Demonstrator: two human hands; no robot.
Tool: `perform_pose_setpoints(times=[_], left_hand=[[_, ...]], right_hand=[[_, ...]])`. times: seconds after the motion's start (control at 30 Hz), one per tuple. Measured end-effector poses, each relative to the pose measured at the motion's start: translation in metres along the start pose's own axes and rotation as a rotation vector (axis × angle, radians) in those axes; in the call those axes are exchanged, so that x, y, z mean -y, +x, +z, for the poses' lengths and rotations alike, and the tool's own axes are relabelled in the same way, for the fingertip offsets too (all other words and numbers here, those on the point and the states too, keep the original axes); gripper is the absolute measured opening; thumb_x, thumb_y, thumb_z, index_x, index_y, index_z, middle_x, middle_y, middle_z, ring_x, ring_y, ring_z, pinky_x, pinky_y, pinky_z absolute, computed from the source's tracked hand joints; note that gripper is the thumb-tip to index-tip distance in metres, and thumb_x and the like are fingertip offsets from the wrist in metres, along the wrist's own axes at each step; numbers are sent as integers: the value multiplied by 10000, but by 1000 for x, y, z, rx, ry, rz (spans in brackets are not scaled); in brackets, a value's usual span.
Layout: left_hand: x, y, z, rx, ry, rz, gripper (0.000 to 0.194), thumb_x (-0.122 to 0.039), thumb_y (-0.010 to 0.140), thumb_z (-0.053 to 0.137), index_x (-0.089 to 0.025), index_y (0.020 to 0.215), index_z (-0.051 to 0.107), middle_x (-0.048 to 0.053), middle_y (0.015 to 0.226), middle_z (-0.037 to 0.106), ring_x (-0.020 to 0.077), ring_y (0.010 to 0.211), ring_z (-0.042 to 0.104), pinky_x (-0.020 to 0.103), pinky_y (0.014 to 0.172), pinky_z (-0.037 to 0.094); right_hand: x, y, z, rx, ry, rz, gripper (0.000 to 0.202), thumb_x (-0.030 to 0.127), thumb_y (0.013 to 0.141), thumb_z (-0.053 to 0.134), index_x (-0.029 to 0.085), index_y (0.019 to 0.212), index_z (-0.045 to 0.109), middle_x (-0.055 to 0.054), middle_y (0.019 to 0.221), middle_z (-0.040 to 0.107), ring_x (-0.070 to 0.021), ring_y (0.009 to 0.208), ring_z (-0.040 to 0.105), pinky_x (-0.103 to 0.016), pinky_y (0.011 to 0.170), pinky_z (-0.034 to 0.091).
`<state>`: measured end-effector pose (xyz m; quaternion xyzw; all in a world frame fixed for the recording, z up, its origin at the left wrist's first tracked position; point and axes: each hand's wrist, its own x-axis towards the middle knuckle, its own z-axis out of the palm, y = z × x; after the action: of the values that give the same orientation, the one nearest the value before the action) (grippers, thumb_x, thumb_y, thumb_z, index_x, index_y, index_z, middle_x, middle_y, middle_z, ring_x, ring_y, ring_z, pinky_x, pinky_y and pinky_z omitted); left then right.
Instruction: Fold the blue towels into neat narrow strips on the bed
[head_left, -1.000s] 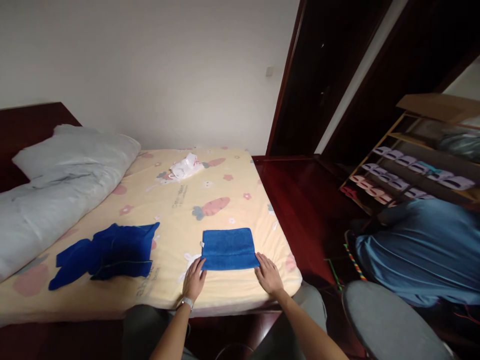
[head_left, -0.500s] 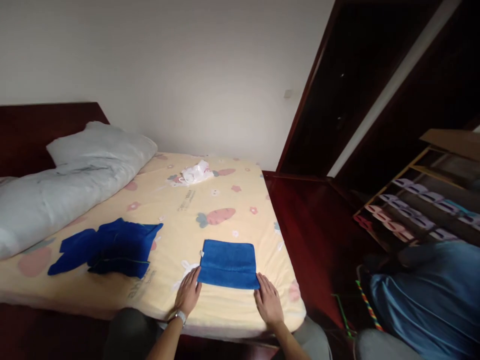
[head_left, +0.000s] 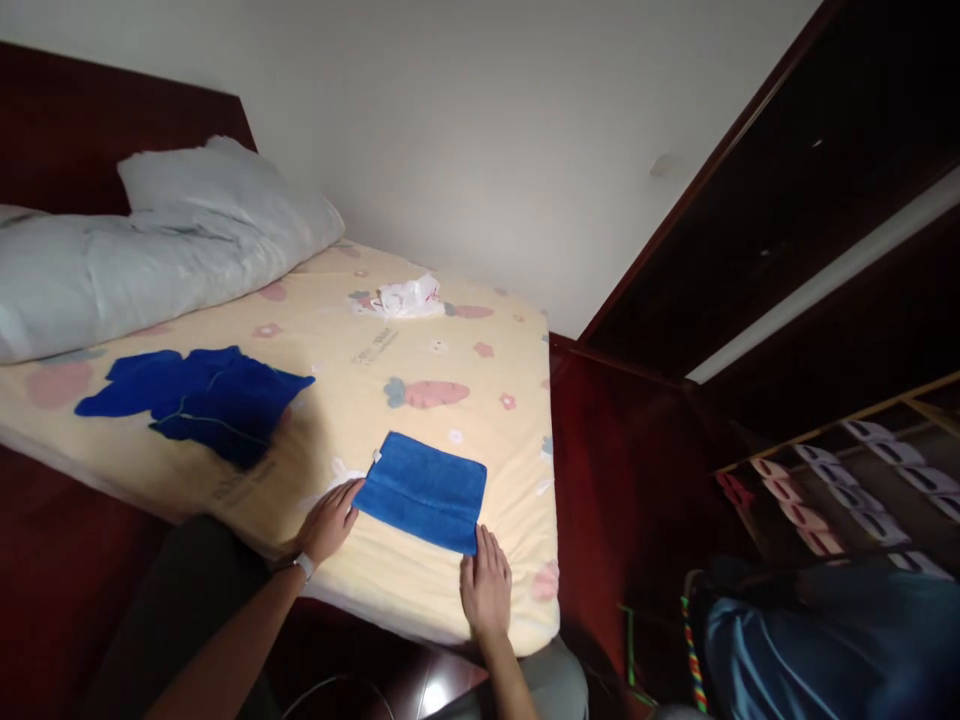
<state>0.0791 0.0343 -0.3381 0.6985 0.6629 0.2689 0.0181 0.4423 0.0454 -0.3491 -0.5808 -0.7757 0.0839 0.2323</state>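
Observation:
A blue towel [head_left: 424, 490], folded into a flat rectangle with a small white tag at its left edge, lies on the bed near the front edge. My left hand [head_left: 330, 525], with a watch on its wrist, rests beside the towel's near left corner, its outstretched fingertips touching it. At the near right corner lies my right hand [head_left: 486, 585], fingers extended and the thumb apart, touching the edge. Farther left on the bed is a crumpled darker blue cloth [head_left: 214, 395] with thin piping.
A grey quilt [head_left: 187, 230] is bunched by the dark headboard [head_left: 112, 120]. Toward the wall, a white plastic bag [head_left: 409, 297] sits on the patterned bed sheet [head_left: 360, 390]. A shoe rack [head_left: 847, 420] with slippers and a dark blue fabric heap [head_left: 795, 650] stand at right.
The view has tilted, so the bed and towel appear turned clockwise. Both hands stay at the towel's near corners, and the towel keeps its folded shape.

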Motion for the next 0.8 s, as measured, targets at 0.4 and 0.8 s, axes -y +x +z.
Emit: perform_pose_setpoints(times=[0.4,0.8], left_hand=[[-12,-8,8,33,-4,-98,560,-164,896,433,-265,1445,474,44,1499,502,249,1384,466,482,1188,373],[-9,7,4,17,-108,-197,528,-93,763,485,-221,1261,602,64,1387,595,224,1307,536,422,1152,423]], right_hand=[[-6,-2,0,-49,70,-43,551,375,1044,292,121,1522,398,-120,1524,464,-256,1431,361,-440,1160,284],[-3,0,-1,-82,63,-31,548,358,1025,289,106,1480,461,-136,1483,511,-257,1378,433,-412,1142,295]])
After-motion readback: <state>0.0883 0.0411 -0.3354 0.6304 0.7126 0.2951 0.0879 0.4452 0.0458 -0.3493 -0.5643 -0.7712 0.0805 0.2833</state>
